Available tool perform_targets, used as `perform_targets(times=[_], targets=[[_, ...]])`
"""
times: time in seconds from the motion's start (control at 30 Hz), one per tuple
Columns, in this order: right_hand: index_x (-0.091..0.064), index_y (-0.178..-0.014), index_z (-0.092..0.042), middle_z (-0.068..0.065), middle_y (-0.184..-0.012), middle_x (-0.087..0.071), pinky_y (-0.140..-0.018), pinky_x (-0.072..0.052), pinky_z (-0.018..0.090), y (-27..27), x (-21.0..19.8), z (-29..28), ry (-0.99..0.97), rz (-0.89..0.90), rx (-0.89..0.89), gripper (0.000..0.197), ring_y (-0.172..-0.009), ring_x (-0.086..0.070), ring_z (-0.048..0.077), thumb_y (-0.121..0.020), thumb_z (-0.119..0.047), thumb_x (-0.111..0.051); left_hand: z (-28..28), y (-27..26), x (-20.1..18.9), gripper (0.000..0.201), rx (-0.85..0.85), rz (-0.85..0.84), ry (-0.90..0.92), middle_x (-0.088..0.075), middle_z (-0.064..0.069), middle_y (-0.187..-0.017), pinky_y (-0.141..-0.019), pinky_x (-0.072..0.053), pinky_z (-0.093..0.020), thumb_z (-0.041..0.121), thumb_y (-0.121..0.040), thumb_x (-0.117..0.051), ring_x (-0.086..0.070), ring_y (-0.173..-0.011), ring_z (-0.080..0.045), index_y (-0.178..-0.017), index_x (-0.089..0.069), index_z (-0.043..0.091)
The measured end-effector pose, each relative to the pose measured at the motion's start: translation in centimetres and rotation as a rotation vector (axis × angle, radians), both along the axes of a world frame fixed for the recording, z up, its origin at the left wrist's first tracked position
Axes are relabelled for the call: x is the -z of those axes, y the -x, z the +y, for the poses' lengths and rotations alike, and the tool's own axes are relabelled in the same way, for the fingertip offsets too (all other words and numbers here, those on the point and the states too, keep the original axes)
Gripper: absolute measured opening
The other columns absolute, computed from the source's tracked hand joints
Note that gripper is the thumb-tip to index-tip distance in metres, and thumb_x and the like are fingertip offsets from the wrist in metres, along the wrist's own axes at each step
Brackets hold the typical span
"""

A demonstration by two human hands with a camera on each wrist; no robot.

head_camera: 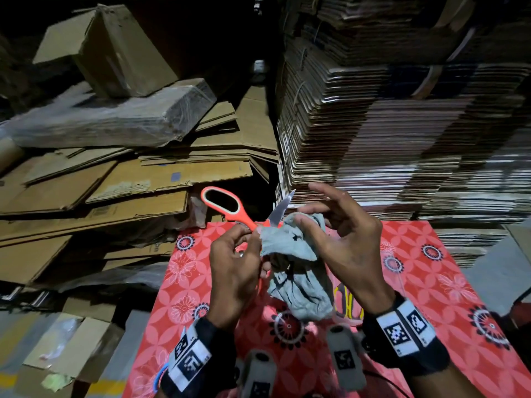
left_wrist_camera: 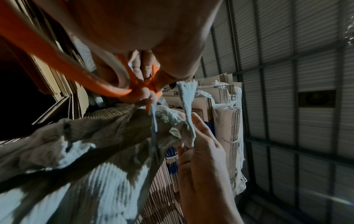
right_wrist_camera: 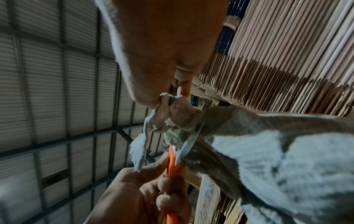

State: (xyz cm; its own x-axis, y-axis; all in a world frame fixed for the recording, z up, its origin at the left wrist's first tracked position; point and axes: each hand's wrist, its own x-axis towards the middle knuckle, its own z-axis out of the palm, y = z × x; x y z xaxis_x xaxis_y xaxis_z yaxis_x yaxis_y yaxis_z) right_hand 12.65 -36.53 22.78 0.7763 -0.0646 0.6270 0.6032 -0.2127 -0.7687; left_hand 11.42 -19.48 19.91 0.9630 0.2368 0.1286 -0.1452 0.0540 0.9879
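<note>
Orange scissors (head_camera: 243,217) in left hand (head_camera: 234,262); right hand (head_camera: 347,239) pinches cloth (head_camera: 287,242).

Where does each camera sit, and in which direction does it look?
Head: on the head, looking forward and down at the red patterned table; both hands show, the left hand gripping orange scissors, the right hand pinching grey cloth.
Left wrist: under the left palm, looking along its fingers toward the cardboard stacks.
Right wrist: under the right palm, looking along it toward the left hand, corrugated roof behind.
Shared: all three views show scissors and cloth between both hands.
</note>
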Motion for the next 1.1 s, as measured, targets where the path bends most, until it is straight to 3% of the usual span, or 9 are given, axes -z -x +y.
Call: perform_targets(times=[0.13,0.2,0.3,0.4,0.5,0.6,0.67,0.87,1.1], targets=[[-0.067,-0.130,-0.009,-0.004,-0.096,-0.078,-0.087,-0.060,0.030,-0.7,-0.3,1.3,0.056,-0.107,0.075,0.047,-0.093,-0.076,0.010,-0.086,-0.005,-0.084,-0.4,0.7,-0.8,0.008,0.047,-0.019,-0.006,-0.050,-0.027,-0.058,-0.044,-0.037,-0.027,-0.008,-0.093,-0.051,-0.048,-0.041,-0.021,-0.092,-0.055,-0.015],[-0.069,-0.127,-0.009,-0.003,-0.097,-0.078,-0.087,-0.059,0.028,-0.7,0.2,2.3,0.145,-0.168,0.097,0.043,-0.093,-0.075,0.007,-0.087,-0.006,-0.084,-0.4,0.9,-1.2,0.015,0.049,-0.050,-0.030,-0.052,-0.018,-0.054,-0.043,-0.037,-0.027,0.001,-0.082,-0.051,-0.048,-0.044,-0.020,-0.090,-0.058,-0.011],[-0.075,-0.119,-0.008,-0.001,-0.097,-0.078,-0.087,-0.058,0.023,-0.8,1.1,3.0,0.230,-0.244,0.144,0.033,-0.092,-0.074,0.008,-0.087,-0.005,-0.084,0.2,0.7,-1.2,0.030,0.016,-0.110,-0.182,-0.053,-0.027,-0.064,-0.041,-0.035,-0.037,0.026,-0.080,-0.057,-0.045,-0.049,-0.018,-0.086,-0.060,-0.003],[-0.076,-0.112,-0.006,0.001,-0.096,-0.077,-0.087,-0.057,0.022,-1.9,1.3,2.1,0.216,-0.246,0.231,0.025,-0.090,-0.074,0.009,-0.087,-0.003,-0.083,0.6,0.6,-0.4,0.021,-0.017,-0.123,-0.276,-0.052,-0.019,-0.060,-0.040,-0.040,-0.046,0.028,-0.083,-0.056,-0.046,-0.046,-0.024,-0.075,-0.059,0.009],[-0.076,-0.112,-0.006,0.000,-0.097,-0.077,-0.086,-0.057,0.023,-2.9,1.2,0.9,0.172,-0.192,0.294,0.025,-0.092,-0.074,0.010,-0.088,-0.003,-0.081,0.2,0.8,0.4,0.033,-0.010,-0.074,-0.261,-0.047,-0.002,-0.053,-0.037,-0.041,-0.041,0.028,-0.093,-0.066,-0.048,-0.042,-0.021,-0.069,-0.052,0.011],[-0.077,-0.108,-0.004,0.002,-0.097,-0.077,-0.085,-0.054,0.021,-1.8,1.7,1.9,0.239,-0.263,0.286,0.020,-0.088,-0.072,0.013,-0.088,0.000,-0.081,0.0,0.6,0.9,0.023,0.012,-0.036,-0.166,-0.051,-0.001,-0.051,-0.041,-0.036,-0.027,0.007,-0.095,-0.066,-0.049,-0.040,-0.018,-0.073,-0.060,0.009],[-0.077,-0.105,-0.004,0.002,-0.097,-0.077,-0.084,-0.055,0.023,-1.2,2.3,2.4,0.307,-0.324,0.238,0.017,-0.088,-0.071,0.014,-0.089,-0.001,-0.081,-0.2,0.4,0.7,0.022,0.037,-0.028,-0.113,-0.052,-0.002,-0.050,-0.044,-0.035,-0.027,0.012,-0.096,-0.064,-0.048,-0.041,-0.019,-0.074,-0.061,0.011],[-0.073,-0.113,-0.015,-0.005,-0.093,-0.077,-0.087,-0.060,0.031,-3.8,1.6,-1.3,0.010,-0.042,0.259,0.026,-0.091,-0.075,0.010,-0.090,-0.006,-0.080,-0.2,0.7,-0.3,0.037,0.044,0.062,0.022,-0.039,-0.008,-0.049,-0.038,-0.032,-0.019,0.008,-0.105,-0.058,-0.040,-0.034,-0.017,-0.072,-0.043,0.000],[-0.078,-0.094,-0.016,-0.007,-0.088,-0.077,-0.074,-0.061,0.043,-3.7,3.4,-3.4,0.039,0.088,0.206,0.013,-0.084,-0.074,0.013,-0.087,-0.005,-0.082,0.8,0.0,-0.2,0.031,0.044,0.130,0.148,-0.055,-0.013,-0.050,-0.043,-0.039,-0.024,0.016,-0.106,-0.057,-0.049,-0.039,-0.021,-0.084,-0.056,-0.006]])
